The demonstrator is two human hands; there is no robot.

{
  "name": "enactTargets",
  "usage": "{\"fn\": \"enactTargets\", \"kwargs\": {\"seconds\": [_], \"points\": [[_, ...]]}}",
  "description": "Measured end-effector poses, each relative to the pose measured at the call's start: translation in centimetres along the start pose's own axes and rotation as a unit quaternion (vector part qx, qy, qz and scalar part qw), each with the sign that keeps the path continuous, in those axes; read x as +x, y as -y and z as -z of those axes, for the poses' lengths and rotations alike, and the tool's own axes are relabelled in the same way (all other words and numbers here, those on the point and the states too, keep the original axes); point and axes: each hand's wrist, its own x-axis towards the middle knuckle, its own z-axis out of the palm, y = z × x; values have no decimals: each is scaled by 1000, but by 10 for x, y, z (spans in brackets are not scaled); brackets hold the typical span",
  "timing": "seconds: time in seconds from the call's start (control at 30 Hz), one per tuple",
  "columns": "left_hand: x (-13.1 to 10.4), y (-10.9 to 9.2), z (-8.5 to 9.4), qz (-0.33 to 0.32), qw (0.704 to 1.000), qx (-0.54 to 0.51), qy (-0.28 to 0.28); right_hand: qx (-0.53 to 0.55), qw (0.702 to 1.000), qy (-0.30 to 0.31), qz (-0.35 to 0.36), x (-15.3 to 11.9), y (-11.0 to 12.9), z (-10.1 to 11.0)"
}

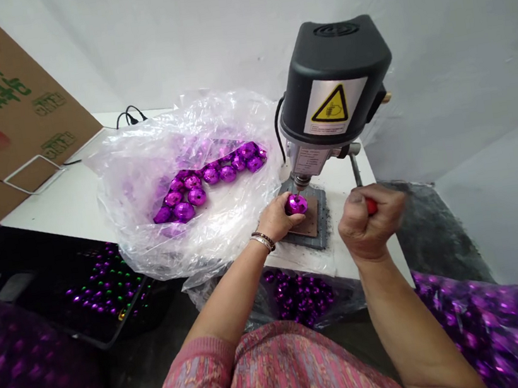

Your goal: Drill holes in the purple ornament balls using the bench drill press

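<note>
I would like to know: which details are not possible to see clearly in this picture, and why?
In the head view:
Lower left of the shiny purple faceted ball: covered by the left hand.
Most of the round red knob: enclosed by the right hand.
Fine print on the white warning label: too small.
Brown cardboard box: cut off by the left and top edges.
Contents of the crumpled clear plastic bag: partly obscured by its folds.

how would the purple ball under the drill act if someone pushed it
The purple ball would likely roll if the left hand let go, since it looks round. Its small flat facets might make that roll a bit uneven. Its glossy surface could also be rather slippery.
</note>
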Motion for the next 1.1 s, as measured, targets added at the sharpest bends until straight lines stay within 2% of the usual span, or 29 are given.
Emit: {"fn": "enactTargets", "kwargs": {"seconds": [0.07, 0.17, 0.27, 0.33, 0.43, 0.5, 0.53, 0.57, 0.6, 0.63, 0.67, 0.7, 0.73, 0.77, 0.8, 0.83, 0.9, 0.93, 0.97, 1.03, 1.1], "points": [[0, 0, 0, 2, 1000, -2, 0, -2, 1000, -18, -12, 18, 3, -1], [-2, 2, 1, 2, 999, -35, 9, -18, 998, -13, -64, 61, 8, -3], [-13, 8, 4, -14, 996, -86, 11, -10, 982, 68, -179, 97, 13, -4], [-29, 13, 8, -40, 993, -106, 18, -4, 970, 97, -222, 108, 16, -3], [-59, 17, 23, -117, 982, -109, 104, -8, 967, 95, -238, 107, 18, -1], [-73, 16, 40, -158, 966, -93, 184, -13, 967, 91, -236, 103, 20, 1], [-76, 16, 51, -160, 963, -78, 204, -15, 967, 92, -238, 102, 21, 2], [-76, 16, 64, -146, 968, -56, 196, -17, 966, 94, -242, 101, 23, 2], [-72, 17, 78, -119, 980, -24, 157, -20, 964, 97, -246, 100, 24, 3], [-64, 20, 93, -80, 993, 18, 91, -21, 963, 99, -248, 100, 24, 3], [-55, 24, 109, -29, 997, 68, 0, -22, 963, 100, -249, 100, 25, 3], [-44, 30, 124, 24, 987, 126, -95, -21, 964, 99, -246, 100, 24, 3], [-33, 38, 139, 76, 965, 187, -170, -20, 966, 96, -241, 100, 24, 3], [-22, 46, 151, 135, 939, 240, -208, -18, 968, 92, -235, 99, 22, 2], [-12, 54, 160, 193, 915, 281, -216, -16, 969, 89, -229, 98, 21, 2], [-3, 62, 167, 236, 899, 312, -198, -13, 970, 88, -226, 97, 20, 2], [7, 74, 173, 283, 885, 349, -120, -7, 970, 92, -224, 96, 18, 1], [10, 76, 172, 284, 886, 355, -89, -4, 970, 95, -226, 95, 17, 1], [11, 77, 170, 272, 894, 350, -72, 0, 969, 98, -227, 95, 17, 1], [9, 73, 162, 225, 929, 277, -95, 10, 968, 104, -228, 95, 18, 2], [3, 62, 150, 175, 969, 84, -154, 18, 968, 111, -224, 95, 19, 2]]}}
